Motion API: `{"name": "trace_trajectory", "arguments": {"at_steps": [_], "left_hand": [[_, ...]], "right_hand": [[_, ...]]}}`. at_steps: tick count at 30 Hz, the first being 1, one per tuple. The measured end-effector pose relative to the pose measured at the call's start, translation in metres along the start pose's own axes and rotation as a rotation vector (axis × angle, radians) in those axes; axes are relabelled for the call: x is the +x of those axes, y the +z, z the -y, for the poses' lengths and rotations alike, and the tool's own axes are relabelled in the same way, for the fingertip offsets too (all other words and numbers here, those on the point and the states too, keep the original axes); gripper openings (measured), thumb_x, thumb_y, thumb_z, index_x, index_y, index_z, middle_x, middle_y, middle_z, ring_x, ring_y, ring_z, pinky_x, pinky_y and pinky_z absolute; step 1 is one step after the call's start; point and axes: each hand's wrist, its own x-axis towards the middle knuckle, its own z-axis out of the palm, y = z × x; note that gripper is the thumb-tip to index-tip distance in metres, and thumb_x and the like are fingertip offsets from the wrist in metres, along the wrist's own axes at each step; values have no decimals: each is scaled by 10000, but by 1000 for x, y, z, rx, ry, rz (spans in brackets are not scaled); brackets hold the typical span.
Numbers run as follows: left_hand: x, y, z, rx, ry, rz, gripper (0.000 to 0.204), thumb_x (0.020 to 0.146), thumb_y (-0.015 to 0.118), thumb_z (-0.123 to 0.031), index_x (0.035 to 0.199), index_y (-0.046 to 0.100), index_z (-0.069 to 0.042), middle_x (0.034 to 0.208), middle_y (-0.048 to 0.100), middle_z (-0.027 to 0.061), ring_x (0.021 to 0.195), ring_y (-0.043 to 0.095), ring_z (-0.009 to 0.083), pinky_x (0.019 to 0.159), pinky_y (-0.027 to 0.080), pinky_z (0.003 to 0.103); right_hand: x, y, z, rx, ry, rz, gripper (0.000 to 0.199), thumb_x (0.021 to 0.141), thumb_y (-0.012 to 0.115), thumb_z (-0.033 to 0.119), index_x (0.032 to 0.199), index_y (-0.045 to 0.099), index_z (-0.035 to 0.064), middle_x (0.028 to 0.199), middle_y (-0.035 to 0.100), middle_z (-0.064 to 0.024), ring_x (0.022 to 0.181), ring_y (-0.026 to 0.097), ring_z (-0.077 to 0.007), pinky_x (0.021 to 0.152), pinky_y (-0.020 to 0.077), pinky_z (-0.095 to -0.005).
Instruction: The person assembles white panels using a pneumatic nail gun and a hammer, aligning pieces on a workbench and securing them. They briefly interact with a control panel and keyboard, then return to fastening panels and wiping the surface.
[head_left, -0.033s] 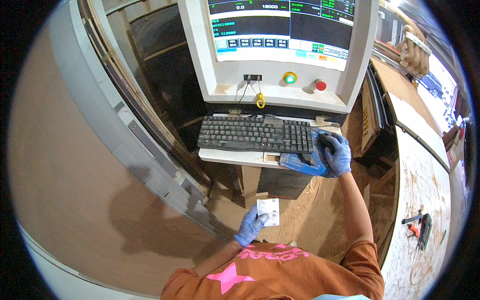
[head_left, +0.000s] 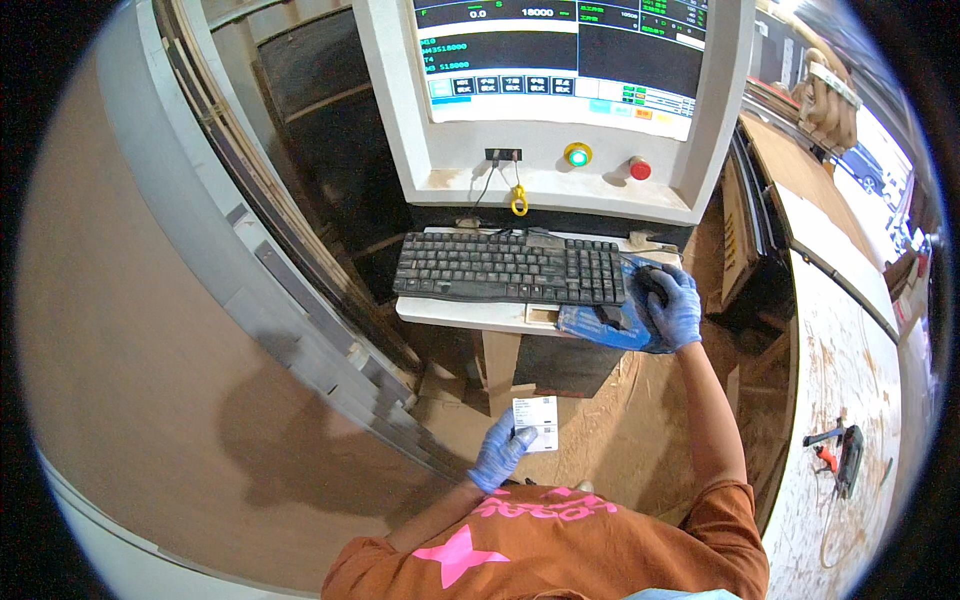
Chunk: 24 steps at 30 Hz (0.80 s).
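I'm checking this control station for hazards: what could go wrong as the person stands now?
The right hand covers a mouse on a blue pad hanging over the shelf edge; it might slip off. The left hand pinches a small white label by one edge, a loose grip that could drop it onto the sawdust-strewn floor.

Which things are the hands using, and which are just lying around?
In use:
left hand holds a white label card
right hand on a black mouse
mouse pad

Lying about:
keyboard
power tool on the board
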Motion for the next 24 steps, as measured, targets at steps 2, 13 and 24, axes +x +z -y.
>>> {"name": "trace_trajectory", "arguments": {"at_steps": [2, 13, 24], "left_hand": [[-1, 0, 0, -3, 3, -2, 373, 919, 603, -197, 1244, 507, -40, 1092, 596, 38, 974, 568, 111, 809, 509, 269], [1, 3, -3, 16, 33, 12, 347, 921, 592, -208, 1215, 516, -41, 1059, 607, 27, 934, 578, 101, 782, 509, 259], [2, 1, 3, 32, 20, 14, 371, 923, 595, -271, 1203, 516, -42, 1045, 606, 33, 915, 583, 108, 770, 510, 265]], "right_hand": [[1, 0, 2, 22, -12, -11, 326, 729, 669, 123, 1054, 656, 141, 1147, 604, -129, 1057, 547, -363, 912, 467, -431], [4, -2, 5, 32, -24, -23, 338, 723, 654, 97, 1058, 669, 140, 1123, 615, -143, 1051, 555, -363, 909, 465, -428], [3, 0, 4, 13, 16, -11, 329, 727, 647, 99, 1051, 672, 156, 1134, 612, -119, 1055, 548, -363, 926, 462, -430]]}}
